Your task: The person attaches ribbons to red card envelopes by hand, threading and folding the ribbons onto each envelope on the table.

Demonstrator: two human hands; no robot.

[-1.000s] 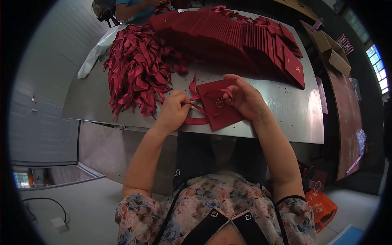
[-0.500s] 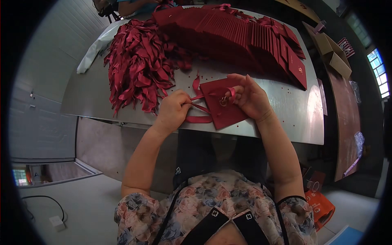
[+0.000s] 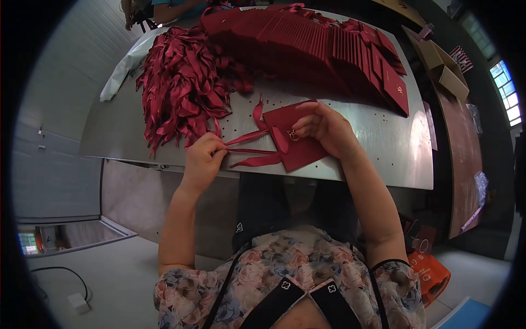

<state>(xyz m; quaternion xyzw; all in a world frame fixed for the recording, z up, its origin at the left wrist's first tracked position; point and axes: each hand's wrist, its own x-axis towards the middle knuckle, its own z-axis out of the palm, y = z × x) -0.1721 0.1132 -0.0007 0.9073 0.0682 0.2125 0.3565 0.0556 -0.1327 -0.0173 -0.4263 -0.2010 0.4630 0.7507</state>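
A dark red paper bag (image 3: 304, 152) with a gold emblem lies flat near the table's front edge. Red ribbon (image 3: 249, 151) runs from its left side in two strands, pinched at the far end by my left hand (image 3: 204, 160). A ribbon loop lies across the bag's face, and loose ribbon tails stick out to its left. Over the bag's right part rests my right hand (image 3: 331, 131), its fingers loosely bent and apart, with nothing visible in them. My palm hides the bag's right corner.
A heap of red ribbons (image 3: 178, 90) lies at the table's left. Behind the bag stands a long row of similar red bags (image 3: 296, 46). Small dark specks dot the metal table (image 3: 383, 164). A person's blue sleeve (image 3: 172, 12) shows at the far edge; a cardboard box (image 3: 452, 79) is at right.
My left hand has moved left, drawing the ribbon strands out longer. The ribbon loop has left my right hand's fingers and shrunk onto the bag.
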